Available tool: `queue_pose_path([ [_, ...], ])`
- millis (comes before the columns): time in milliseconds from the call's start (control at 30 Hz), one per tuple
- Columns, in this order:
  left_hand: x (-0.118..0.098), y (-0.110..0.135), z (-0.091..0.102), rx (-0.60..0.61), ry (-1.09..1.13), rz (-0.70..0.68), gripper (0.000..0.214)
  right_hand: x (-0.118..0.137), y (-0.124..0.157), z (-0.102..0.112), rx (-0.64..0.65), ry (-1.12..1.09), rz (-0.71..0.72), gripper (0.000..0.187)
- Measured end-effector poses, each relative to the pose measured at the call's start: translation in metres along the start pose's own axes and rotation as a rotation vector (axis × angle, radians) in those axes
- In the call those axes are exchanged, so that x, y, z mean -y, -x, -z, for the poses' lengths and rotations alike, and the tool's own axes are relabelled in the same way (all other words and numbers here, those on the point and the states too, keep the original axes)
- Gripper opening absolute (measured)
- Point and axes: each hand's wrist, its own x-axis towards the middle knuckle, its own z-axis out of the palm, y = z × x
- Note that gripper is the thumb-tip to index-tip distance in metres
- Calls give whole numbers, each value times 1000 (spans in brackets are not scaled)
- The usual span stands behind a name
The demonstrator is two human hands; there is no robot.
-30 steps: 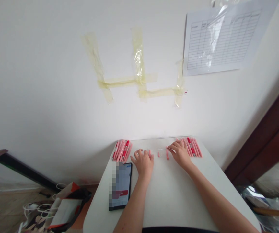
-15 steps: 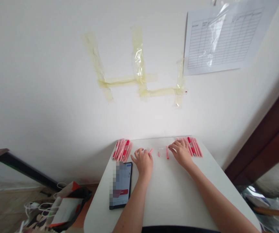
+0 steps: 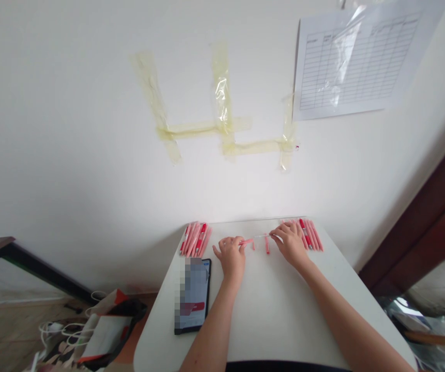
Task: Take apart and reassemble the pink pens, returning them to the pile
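Pinched in the fingers of my left hand [image 3: 232, 258] is a pink pen barrel [image 3: 247, 241], lying nearly level with its free end toward the right. My right hand [image 3: 290, 244] grips a thin, pale pen refill [image 3: 261, 236] by its right end. The refill's left tip is close to the barrel's open end; whether they touch is too small to tell. Below them on the table lie a short pink pen piece [image 3: 254, 247] and a longer pink pen part [image 3: 267, 247] with a red end.
A bunch of pink and red pens [image 3: 196, 240] lies at the back left of the white table [image 3: 276, 320], another bunch of pens [image 3: 312, 235] beside my right hand. A phone [image 3: 193, 305] rests left of my left forearm. Behind the table rises a wall [image 3: 245, 191].
My left hand has shifted slightly right and turned the pink barrel from slanting upward to nearly level, bringing it nearer the refill. My right hand has barely moved.
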Motion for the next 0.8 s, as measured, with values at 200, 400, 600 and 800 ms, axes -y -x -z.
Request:
queue_pose_path([
  [200,1,-1,0,-29,18,-2,18,0,0,2,5,-8,-10,18],
  [400,0,-1,1,-27,11,-4,17,1,-1,1,9,-17,17,18],
  [600,-1,0,0,-10,26,-23,18,4,0,1,3,-37,64,17],
  [800,-1,1,-3,-3,50,-65,20,11,-1,4,-11,-67,131,15],
])
